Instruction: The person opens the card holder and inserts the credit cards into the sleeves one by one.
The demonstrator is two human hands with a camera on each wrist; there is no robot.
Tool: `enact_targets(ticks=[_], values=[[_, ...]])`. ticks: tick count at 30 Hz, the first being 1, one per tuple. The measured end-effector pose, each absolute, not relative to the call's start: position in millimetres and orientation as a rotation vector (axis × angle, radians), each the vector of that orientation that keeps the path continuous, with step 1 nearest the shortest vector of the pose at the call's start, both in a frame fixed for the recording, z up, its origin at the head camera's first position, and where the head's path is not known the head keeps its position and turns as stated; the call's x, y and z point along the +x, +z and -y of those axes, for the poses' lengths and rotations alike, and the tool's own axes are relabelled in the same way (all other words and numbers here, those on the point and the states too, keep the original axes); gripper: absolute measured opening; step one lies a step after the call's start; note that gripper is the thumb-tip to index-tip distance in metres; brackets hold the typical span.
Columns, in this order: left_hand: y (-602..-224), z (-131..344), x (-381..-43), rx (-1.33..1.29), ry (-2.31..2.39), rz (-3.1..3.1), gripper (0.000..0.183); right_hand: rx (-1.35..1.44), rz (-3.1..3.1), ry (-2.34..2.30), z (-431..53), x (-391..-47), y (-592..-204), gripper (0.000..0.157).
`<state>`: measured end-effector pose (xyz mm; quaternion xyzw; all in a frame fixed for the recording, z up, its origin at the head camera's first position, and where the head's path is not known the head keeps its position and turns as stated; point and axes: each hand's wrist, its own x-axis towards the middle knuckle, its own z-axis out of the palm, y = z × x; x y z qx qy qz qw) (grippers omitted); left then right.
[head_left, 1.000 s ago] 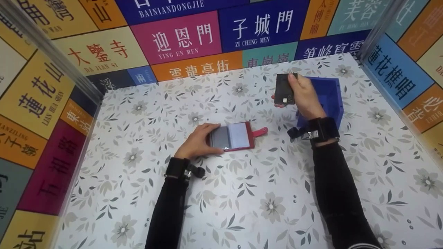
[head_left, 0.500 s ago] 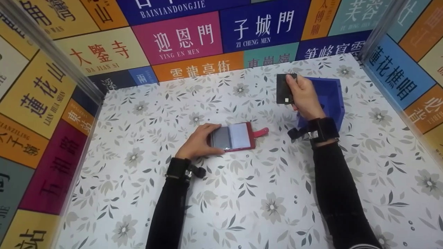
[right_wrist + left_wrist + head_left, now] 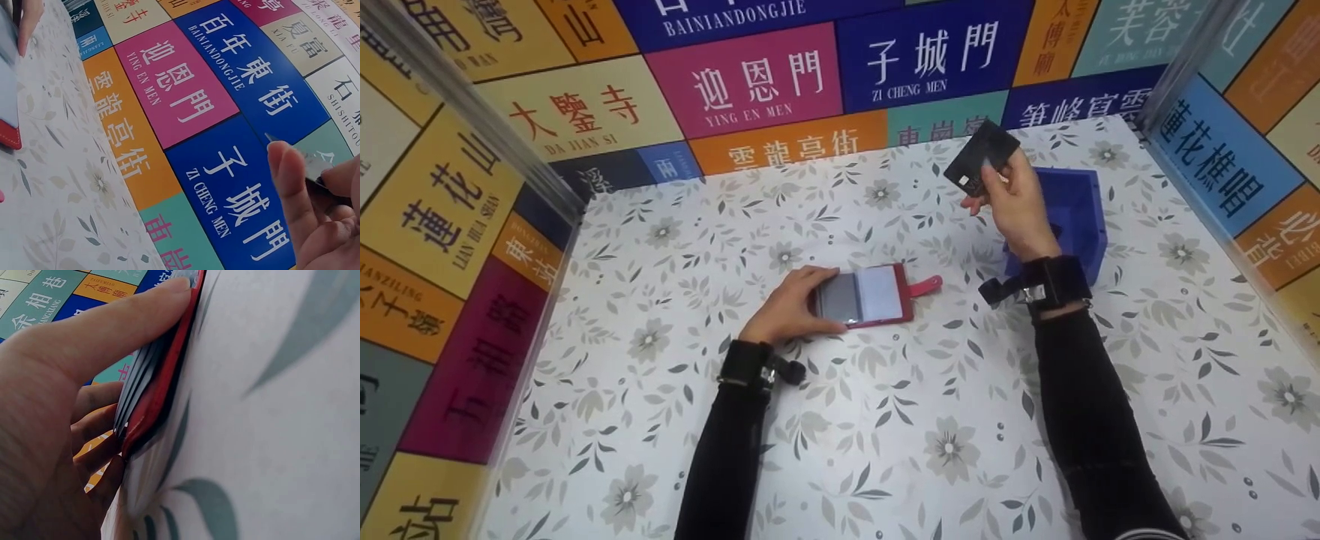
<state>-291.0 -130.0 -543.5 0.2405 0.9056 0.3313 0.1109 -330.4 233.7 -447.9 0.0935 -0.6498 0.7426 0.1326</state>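
A red card holder (image 3: 881, 294) lies open on the table, showing clear and greyish plastic sleeves; its snap strap (image 3: 928, 285) points right. My left hand (image 3: 789, 306) grips its left end, thumb at the near edge and fingers at the far one. In the left wrist view, the sleeves fan out beside the red cover (image 3: 160, 394). Raised at the back right, my right hand (image 3: 1021, 210) pinches a black chip card (image 3: 981, 159), tilted, thumb on its face. The right wrist view shows that card (image 3: 310, 162) nearly edge-on, partly hidden by fingers.
Behind the right hand stands a blue open box (image 3: 1076, 206) with something dark inside. A white floral cloth (image 3: 855, 450) covers the table. Panels with coloured signs (image 3: 742, 82) close off the back and both sides.
The black card has gone from upright to tilted and moved slightly up as the right hand turned. The left hand and card holder have stayed where they were.
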Motion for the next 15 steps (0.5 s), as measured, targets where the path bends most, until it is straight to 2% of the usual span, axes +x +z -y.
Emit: enact_targets(ticks=[8, 15], values=[[-545, 130, -293, 0.731, 0.963, -2.666, 0.102, 0.308, 2.006, 2.083, -218, -334, -467, 0.054], [-543, 128, -292, 0.728, 0.934, -2.686, 0.102, 0.350, 2.330, 1.917, -177, -330, -500, 0.058]])
